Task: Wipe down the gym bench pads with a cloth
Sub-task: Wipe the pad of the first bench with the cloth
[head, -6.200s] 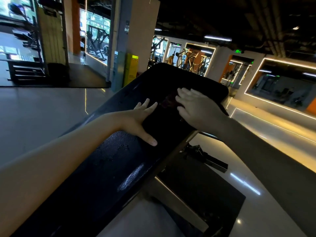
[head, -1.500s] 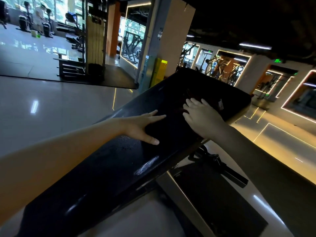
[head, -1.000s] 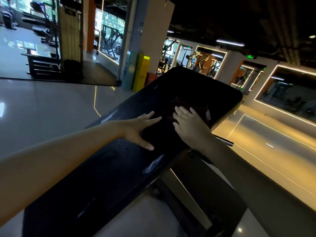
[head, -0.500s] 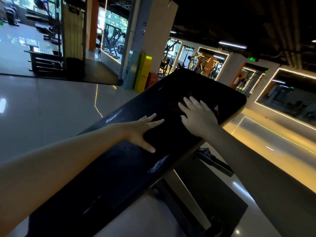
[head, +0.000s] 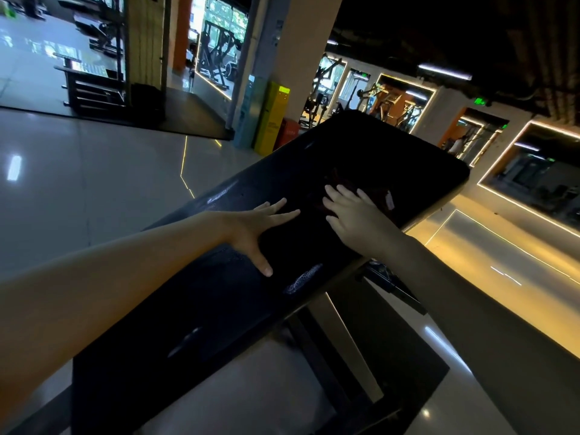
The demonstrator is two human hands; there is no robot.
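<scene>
A long black bench pad (head: 219,296) slopes up from lower left to its far end at upper right. My left hand (head: 260,227) lies flat on the middle of the pad, fingers spread. Just right of it, my right hand (head: 351,215) presses flat on a dark reddish cloth (head: 373,191) with a small white tag. Most of the cloth is hidden under the hand and hard to tell from the dark pad. Wet sheen shows on the pad near its right edge.
The bench's metal frame and a dark floor mat (head: 392,356) lie below on the right. A pillar (head: 301,58) with a yellow stand (head: 271,117) rises behind the bench. Weight machines (head: 103,73) fill the back left. Glossy floor surrounds the bench.
My right hand has slid with the cloth back and forth across the upper pad and now sits slightly nearer my left hand. The left hand has stayed planted.
</scene>
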